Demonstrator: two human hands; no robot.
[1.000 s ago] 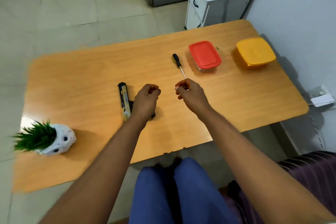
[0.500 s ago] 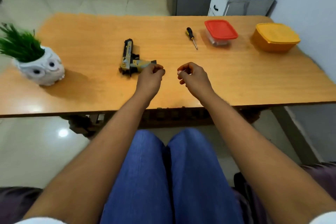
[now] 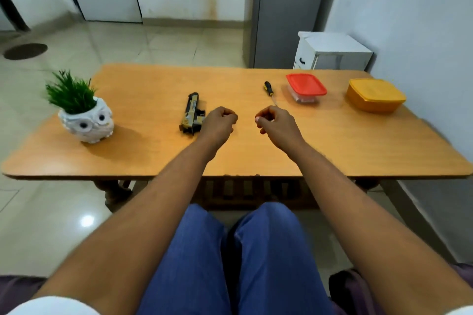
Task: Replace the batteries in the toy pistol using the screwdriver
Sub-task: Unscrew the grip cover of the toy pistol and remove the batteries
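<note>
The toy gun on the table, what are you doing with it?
Nothing has started yet. The toy pistol lies on the table, just beside the left hand. The screwdriver lies untouched past the right hand. Both hands hover over the table with fingers curled, holding nothing. The job is swapping the pistol's batteries, so picking up the pistol or screwdriver probably comes next.
</note>
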